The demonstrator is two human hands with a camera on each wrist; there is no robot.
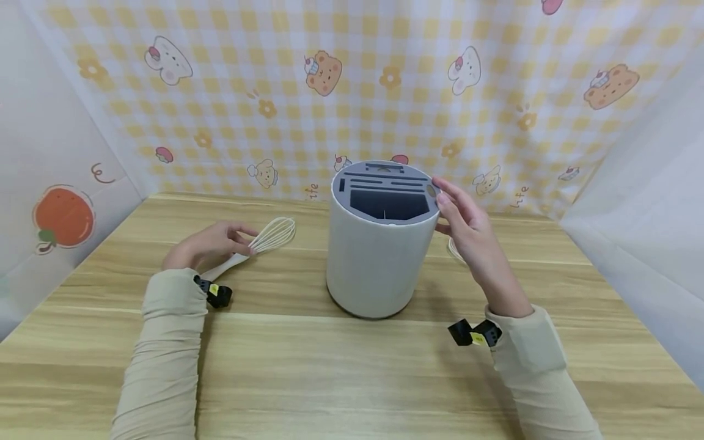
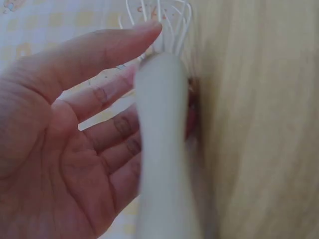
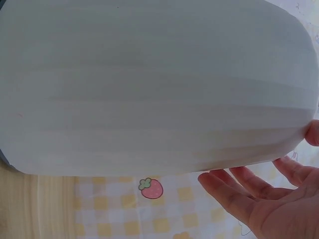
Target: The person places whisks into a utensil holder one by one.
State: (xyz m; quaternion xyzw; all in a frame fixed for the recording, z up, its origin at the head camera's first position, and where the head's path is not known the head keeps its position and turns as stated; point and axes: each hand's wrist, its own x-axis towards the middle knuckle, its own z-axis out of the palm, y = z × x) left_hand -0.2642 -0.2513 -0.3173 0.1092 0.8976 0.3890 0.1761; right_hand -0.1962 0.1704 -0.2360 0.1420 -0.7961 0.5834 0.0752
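A cream whisk (image 1: pixel 273 234) lies at the left of the table, its wires pointing toward the back right. My left hand (image 1: pixel 222 239) grips it at the neck; the left wrist view has the thumb over the handle (image 2: pixel 162 139) and the other fingers passing behind it. In the middle stands a white, round knife and utensil holder (image 1: pixel 379 263) with a grey slotted top (image 1: pixel 360 183). My right hand (image 1: pixel 467 229) touches the right side of its rim with thumb and fingertips. Fairly straight fingers (image 3: pixel 227 196) meet the holder's wall in the right wrist view.
Pale wire loops (image 1: pixel 455 249) show behind my right hand, the rest of that thing hidden. A yellow checked cloth (image 1: pixel 363 116) with cartoon prints hangs along the back edge of the wooden table (image 1: pixel 341 379). White panels flank both sides.
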